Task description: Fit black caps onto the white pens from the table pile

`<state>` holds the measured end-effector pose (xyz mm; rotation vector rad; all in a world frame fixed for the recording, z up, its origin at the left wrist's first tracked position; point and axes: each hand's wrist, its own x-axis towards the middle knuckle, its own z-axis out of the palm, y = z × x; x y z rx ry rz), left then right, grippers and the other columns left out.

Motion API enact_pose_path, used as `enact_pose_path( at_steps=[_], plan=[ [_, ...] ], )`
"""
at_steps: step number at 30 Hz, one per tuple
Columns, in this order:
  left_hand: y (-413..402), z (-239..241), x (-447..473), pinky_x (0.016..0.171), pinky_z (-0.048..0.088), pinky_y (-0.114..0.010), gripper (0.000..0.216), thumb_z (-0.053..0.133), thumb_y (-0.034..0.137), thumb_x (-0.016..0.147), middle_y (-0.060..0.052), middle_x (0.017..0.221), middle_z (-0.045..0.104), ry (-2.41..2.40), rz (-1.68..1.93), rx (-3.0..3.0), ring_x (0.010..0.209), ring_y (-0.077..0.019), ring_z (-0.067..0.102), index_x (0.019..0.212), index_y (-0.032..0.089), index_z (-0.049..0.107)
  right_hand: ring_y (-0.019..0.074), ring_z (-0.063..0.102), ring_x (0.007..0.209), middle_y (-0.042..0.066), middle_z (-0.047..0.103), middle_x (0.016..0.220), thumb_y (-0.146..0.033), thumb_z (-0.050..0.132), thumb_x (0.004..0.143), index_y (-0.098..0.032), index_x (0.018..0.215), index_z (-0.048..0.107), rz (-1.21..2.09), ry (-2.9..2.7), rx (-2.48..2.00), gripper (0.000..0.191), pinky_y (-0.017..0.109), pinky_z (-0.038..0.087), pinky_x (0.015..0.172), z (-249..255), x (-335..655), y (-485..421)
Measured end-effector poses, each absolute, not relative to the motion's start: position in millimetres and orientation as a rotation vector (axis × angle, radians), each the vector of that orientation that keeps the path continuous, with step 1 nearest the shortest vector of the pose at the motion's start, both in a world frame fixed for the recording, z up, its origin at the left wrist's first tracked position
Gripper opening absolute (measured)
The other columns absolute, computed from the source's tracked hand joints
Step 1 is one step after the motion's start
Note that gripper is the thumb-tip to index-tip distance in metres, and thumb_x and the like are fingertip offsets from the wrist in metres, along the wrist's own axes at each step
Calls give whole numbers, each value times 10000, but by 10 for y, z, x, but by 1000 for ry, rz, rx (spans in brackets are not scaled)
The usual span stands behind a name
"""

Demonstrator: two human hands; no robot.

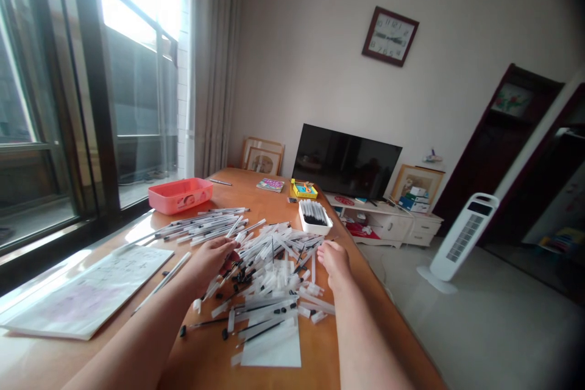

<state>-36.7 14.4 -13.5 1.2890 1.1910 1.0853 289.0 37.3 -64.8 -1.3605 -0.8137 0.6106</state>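
Note:
A heap of clear plastic pen barrels, black refills and small caps (pixel 269 271) covers the middle of a wooden table (pixel 320 347). My left hand (pixel 214 259) rests on the left edge of the heap, fingers curled down into the parts; what it holds is hidden. My right hand (pixel 335 261) lies at the right edge of the heap with its fingers bent onto the parts. A row of assembled clear pens (pixel 201 225) lies further left. A white tray (pixel 315 217) of black-tipped pens stands behind the heap.
A pink plastic bin (pixel 180 195) sits at the far left of the table, a large printed sheet (pixel 86 292) at the near left, a white paper (pixel 272 347) near me. Small boxes (pixel 303 188) lie at the far end. Beyond are a television (pixel 346 161) and a white tower fan (pixel 461 234).

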Motion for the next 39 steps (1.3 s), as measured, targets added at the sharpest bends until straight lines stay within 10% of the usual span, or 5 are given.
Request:
enact_pose_path(
  at_steps=[19, 39],
  plan=[
    [109, -116, -305, 452, 223, -177, 425, 813, 492, 701, 47, 647, 513, 962, 1012, 1053, 497, -53, 382, 910, 152, 667, 216, 732, 772, 114, 756, 873, -393, 723, 729, -150, 935, 684, 726, -587, -1309, 321, 276, 563, 621, -428, 2895, 271],
    [-176, -25, 105, 460, 141, -231, 512, 729, 643, 780, 88, 549, 358, 827, 861, 1385, 482, -74, 244, 961, 171, 652, 149, 512, 663, -11, 596, 675, -526, 574, 953, -170, 830, 722, 721, -1593, -1120, 404, 243, 400, 616, -70, 1796, -260]
  ],
)
